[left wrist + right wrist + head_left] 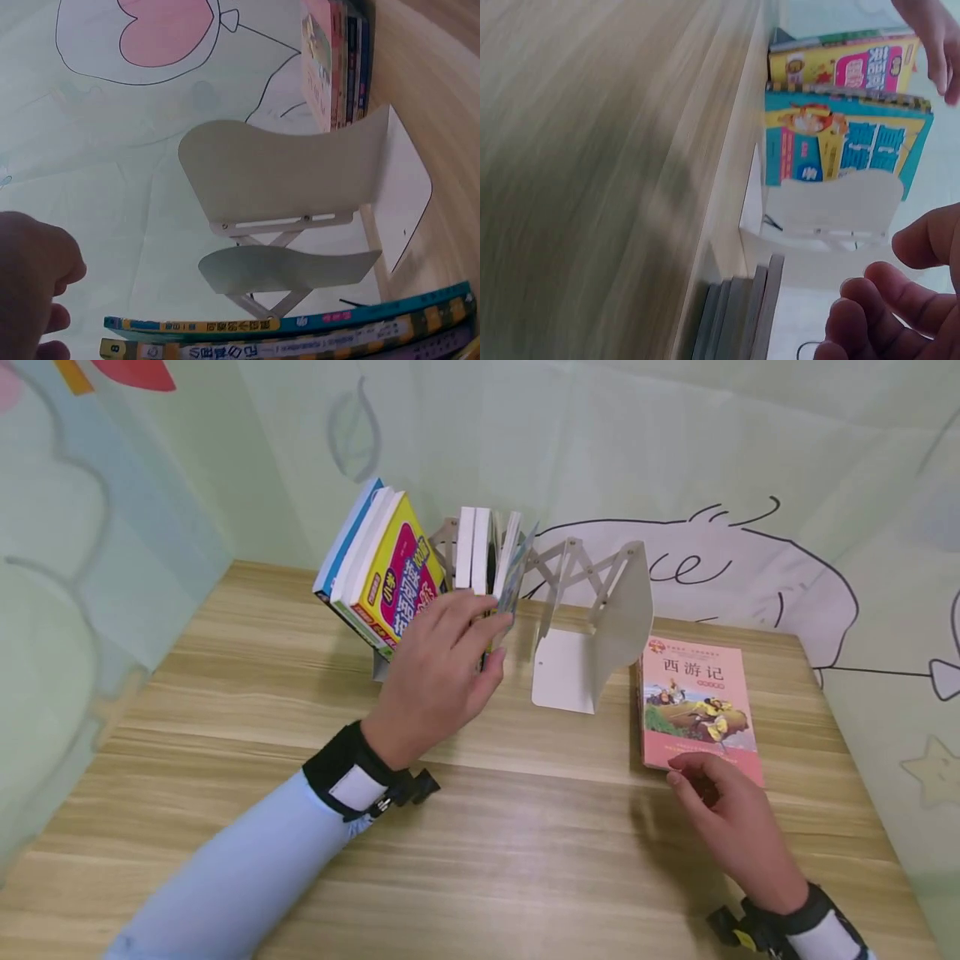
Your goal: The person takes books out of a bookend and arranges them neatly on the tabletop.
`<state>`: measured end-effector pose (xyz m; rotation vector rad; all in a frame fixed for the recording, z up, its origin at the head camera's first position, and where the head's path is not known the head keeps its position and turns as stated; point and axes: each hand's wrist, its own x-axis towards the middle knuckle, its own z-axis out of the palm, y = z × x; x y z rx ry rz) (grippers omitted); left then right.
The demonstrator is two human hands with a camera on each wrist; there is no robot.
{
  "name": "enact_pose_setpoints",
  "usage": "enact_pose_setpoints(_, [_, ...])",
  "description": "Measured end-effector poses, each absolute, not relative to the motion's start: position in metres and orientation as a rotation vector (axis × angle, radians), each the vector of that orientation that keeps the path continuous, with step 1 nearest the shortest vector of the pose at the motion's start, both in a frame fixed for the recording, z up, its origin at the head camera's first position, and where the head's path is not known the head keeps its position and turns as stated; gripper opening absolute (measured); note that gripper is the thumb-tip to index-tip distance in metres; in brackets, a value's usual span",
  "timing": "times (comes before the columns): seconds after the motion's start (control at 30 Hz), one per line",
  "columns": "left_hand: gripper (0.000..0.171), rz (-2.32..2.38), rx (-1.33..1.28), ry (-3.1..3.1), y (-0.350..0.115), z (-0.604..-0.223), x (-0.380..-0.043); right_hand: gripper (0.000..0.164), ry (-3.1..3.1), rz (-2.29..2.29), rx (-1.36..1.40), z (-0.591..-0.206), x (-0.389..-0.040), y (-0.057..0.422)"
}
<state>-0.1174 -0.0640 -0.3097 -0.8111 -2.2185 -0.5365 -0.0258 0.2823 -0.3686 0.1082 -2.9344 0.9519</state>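
My left hand (442, 660) is over the near side of the upright books, fingers loosely bent and no book gripped. Under and beside it are a yellow-covered book (401, 568), leaning left, several thinner books (474, 547), and a teal-covered book (885, 161). These books stand in an expandable beige bookend rack (626, 618), whose right section shows its end plate and crossed hinges. Over the lower edge of a pink-covered book (697, 693) hovers my right hand (738, 831), its fingers loosely curled around nothing. That pink book lies on top of a stack, spines (337, 75) visible in the left wrist view.
The wooden table (525, 860) meets a pale cloth backdrop (480, 435) with cartoon drawings behind the rack. The rack's base plate (566, 672) lies flat on the table, left of the pink stack.
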Motion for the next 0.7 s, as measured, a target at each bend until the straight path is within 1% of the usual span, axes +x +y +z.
enact_pose_setpoints(0.23, [0.051, -0.205, -0.713, -2.332, -0.063, -0.305, -0.132, 0.017, -2.956, 0.942, 0.134, -0.368, -0.023, 0.276])
enact_pose_setpoints(0.33, [0.052, -0.148, -0.679, -2.371, -0.063, -0.306, -0.135, 0.017, -2.970, 0.948, 0.129, -0.368, -0.023, 0.275])
enact_pose_setpoints(0.43, [0.047, -0.142, -0.653, -2.352, -0.064, -0.305, -0.134, 0.018, -2.975, 0.955, 0.133, -0.368, -0.023, 0.275])
enact_pose_setpoints(0.57, [0.033, -0.209, -0.636, -2.277, -0.066, -0.307, -0.132, 0.018, -2.978, 0.958, 0.139, -0.369, -0.023, 0.274])
enact_pose_setpoints(0.7, [0.022, -0.392, -0.633, -2.267, -0.064, -0.313, -0.127, 0.018, -2.980, 0.961, 0.146, -0.368, -0.023, 0.273])
